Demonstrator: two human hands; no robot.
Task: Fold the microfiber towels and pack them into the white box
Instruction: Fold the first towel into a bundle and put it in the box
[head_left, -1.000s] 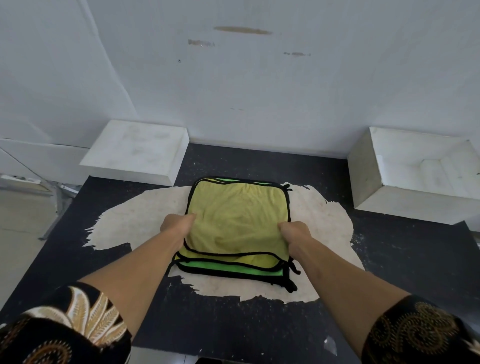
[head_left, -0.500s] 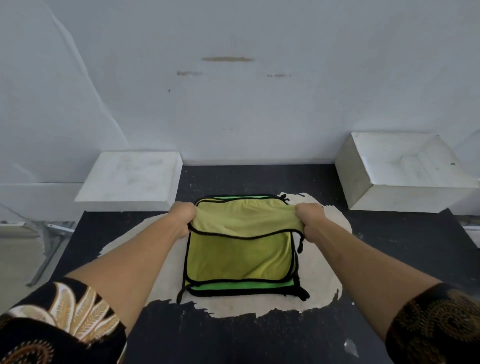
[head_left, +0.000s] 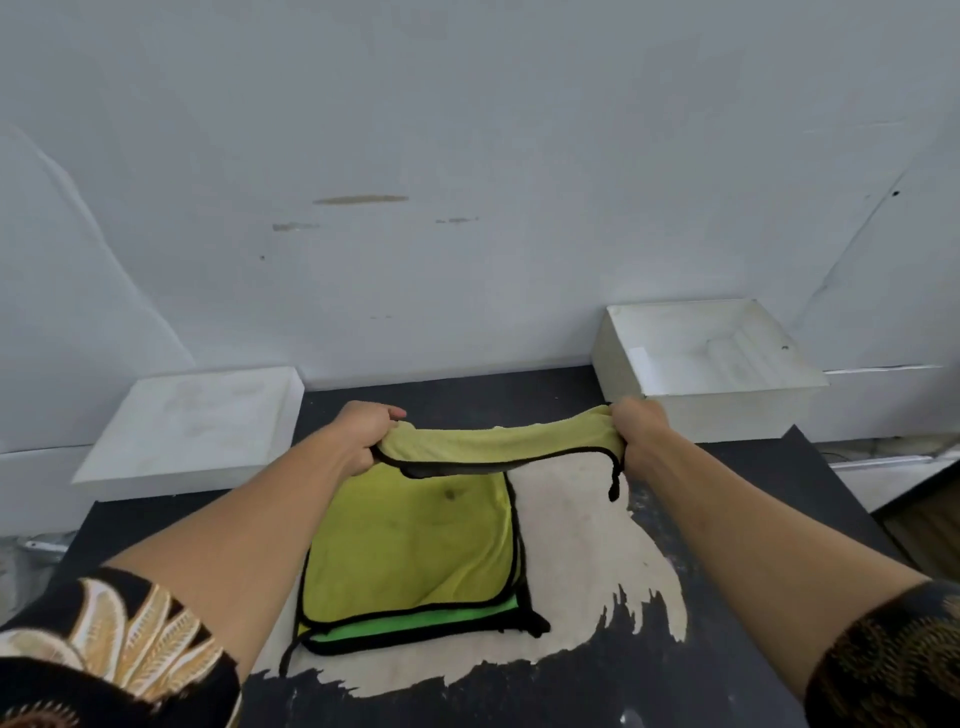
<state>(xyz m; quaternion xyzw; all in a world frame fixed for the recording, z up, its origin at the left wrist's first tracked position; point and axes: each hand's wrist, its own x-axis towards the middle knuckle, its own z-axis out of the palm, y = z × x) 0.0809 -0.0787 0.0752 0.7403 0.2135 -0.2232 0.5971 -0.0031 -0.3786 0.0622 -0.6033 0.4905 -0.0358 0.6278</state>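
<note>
The remaining towels (head_left: 410, 561) lay stacked flat on the counter (head_left: 571, 691), near its middle. Just beyond and above them the top yellow towel (head_left: 498, 448) hung clear, with the left hand (head_left: 363, 436) and right hand (head_left: 636, 431) each clamped on one end of its black-piped edge. It sagged between them and was judged light, soft and limp, best gripped at the corners. The white box (head_left: 727, 415) stood open at far right.

Head-height view, forward and downward

Sleeves (head_left: 104, 649) cropped, green towel (head_left: 415, 621) mostly under flat yellow towel (head_left: 415, 545)
</note>
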